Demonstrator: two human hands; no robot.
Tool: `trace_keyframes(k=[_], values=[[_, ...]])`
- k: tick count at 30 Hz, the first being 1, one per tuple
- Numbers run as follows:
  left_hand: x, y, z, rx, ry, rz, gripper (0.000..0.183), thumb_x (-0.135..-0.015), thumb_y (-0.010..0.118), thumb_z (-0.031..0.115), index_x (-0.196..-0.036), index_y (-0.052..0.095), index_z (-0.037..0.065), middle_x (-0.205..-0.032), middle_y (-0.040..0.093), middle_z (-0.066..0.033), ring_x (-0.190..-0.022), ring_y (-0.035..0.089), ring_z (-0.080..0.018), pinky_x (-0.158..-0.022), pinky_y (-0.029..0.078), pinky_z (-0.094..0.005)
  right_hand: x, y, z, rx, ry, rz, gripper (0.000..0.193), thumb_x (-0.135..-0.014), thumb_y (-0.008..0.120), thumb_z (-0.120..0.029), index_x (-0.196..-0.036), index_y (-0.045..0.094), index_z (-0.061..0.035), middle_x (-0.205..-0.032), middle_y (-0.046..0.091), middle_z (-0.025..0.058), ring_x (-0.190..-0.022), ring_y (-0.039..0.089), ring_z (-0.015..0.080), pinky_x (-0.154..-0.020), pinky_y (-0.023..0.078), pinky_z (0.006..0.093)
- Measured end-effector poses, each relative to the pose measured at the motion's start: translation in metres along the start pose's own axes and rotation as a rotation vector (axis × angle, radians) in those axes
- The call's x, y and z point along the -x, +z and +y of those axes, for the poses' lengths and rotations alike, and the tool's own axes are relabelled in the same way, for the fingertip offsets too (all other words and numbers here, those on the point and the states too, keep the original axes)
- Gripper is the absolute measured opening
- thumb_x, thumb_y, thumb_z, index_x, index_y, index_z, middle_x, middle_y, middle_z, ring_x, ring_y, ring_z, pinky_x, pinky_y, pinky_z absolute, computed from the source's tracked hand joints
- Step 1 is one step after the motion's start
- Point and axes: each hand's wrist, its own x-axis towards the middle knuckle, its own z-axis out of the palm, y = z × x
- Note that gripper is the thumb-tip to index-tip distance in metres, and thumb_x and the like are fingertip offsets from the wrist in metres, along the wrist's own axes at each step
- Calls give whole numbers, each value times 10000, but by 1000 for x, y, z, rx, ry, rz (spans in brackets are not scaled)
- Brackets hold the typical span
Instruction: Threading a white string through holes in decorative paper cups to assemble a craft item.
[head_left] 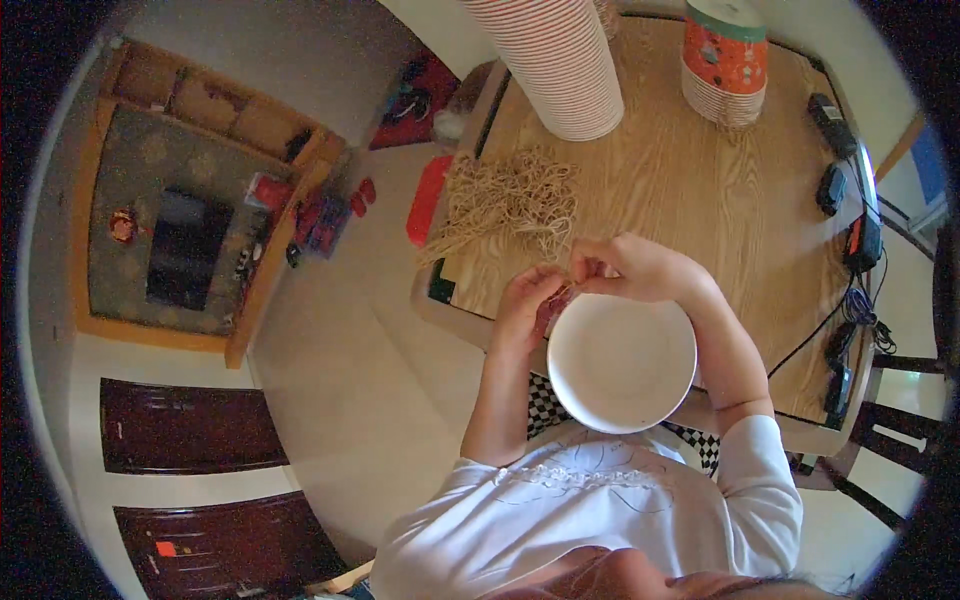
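A round paper tub (622, 362), white inside, is tipped with its mouth toward me between my forearms, at the table's near edge. A bit of its reddish outer wall shows beside my left hand (528, 302). My left fingers are closed in a pinch at the tub's far-left rim. My right hand (640, 268) bends over the same spot, fingertips pinched together and almost meeting the left ones. Whatever small thing lies between the fingertips is too fine to make out. Just beyond my hands, a loose heap of tan twine (515, 200) covers the table's left side.
On the wooden table (660, 170) rise a tall stack of white tubs (560, 75) and a shorter stack with an orange-and-green tub (725, 60). Black adapters and cables (860, 240) line the right edge. A red object (428, 200) sits by the left edge.
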Motion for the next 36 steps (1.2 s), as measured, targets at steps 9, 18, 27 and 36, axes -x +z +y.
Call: trace_keyframes(k=[9, 18, 27, 36], values=[[9, 23, 16, 16, 26, -50, 198, -846, 623, 145, -1002, 569, 37, -862, 630, -44, -727, 600, -119, -635, 479, -237, 2, -4, 2, -11, -16, -14, 144, -796, 618, -128, -874, 541, -34, -788, 610, 94, -723, 617, 249, -658, 481, 358], [3, 8, 10, -205, 14, -154, 164, -818, 661, 143, -938, 609, 43, -837, 621, -12, -723, 570, -75, -610, 439, -196, 3, -2, -2, -40, -30, 7, 161, -791, 623, -131, -896, 546, -37, -786, 622, 95, -741, 627, 242, -659, 478, 354], [10, 7, 17, -277, 8, -56, 141, -800, 674, 96, -920, 606, 66, -788, 598, 13, -687, 544, -54, -584, 414, -175, 3, -5, -3, -60, -1, -27, 167, -795, 626, -158, -885, 549, -40, -750, 619, 96, -682, 607, 210, -625, 470, 338], [13, 11, 10, -243, 56, 10, 145, -797, 672, 73, -924, 602, 77, -813, 607, 17, -686, 536, -49, -575, 411, -174, -2, 8, 2, -135, 91, 13, 218, -754, 686, -157, -863, 560, -17, -706, 620, 100, -654, 605, 189, -593, 467, 328]])
